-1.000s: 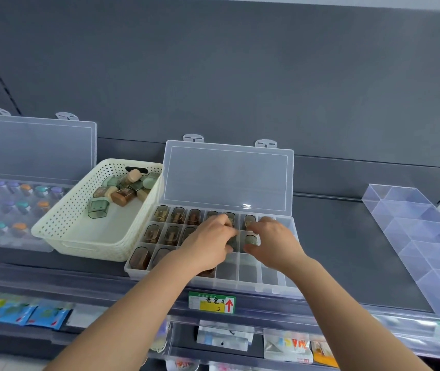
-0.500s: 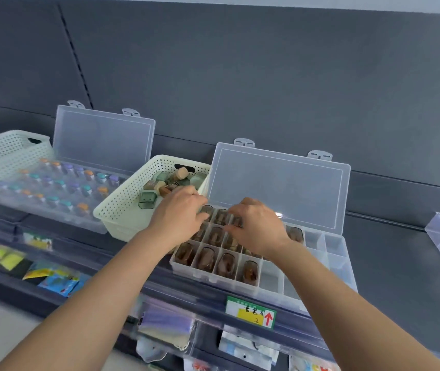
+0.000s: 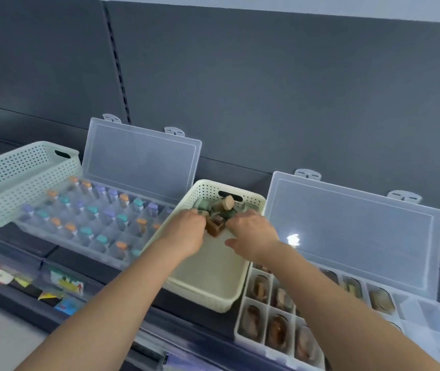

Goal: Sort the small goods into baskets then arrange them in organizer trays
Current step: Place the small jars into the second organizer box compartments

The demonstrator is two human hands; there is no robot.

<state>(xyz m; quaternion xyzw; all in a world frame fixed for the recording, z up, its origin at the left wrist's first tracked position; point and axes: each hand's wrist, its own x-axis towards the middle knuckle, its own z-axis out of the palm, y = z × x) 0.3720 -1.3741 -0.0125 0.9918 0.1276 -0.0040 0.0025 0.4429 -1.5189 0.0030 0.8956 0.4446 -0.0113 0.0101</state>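
Both your hands were down in the cream basket (image 3: 213, 299), at its far end, where the small bottles (image 3: 225, 204) lay heaped against the handle wall. Your left hand (image 3: 186, 232) had its fingers curled down beside a brown bottle (image 3: 216, 226), and your right hand (image 3: 252, 234) reached in from the other side with the thumb held apart. The fingertips of both were hidden among the goods, so I could not tell whether either had closed on anything. These pieces looked light, hard and smooth, likely slippery, so you would have done best to pinch one across its flat sides rather than by the cap, which might pull off. They lay jumbled and touching, so lifting one could have tipped its neighbours. The organizer tray (image 3: 237, 336) on your right sat just beside the basket, its near compartments filled and those at its right end looking free; its raised lid (image 3: 347, 236) stood behind. On your left another tray (image 3: 61, 243) held coloured-cap vials (image 3: 91, 210), with a pale green basket (image 3: 12, 180) beyond
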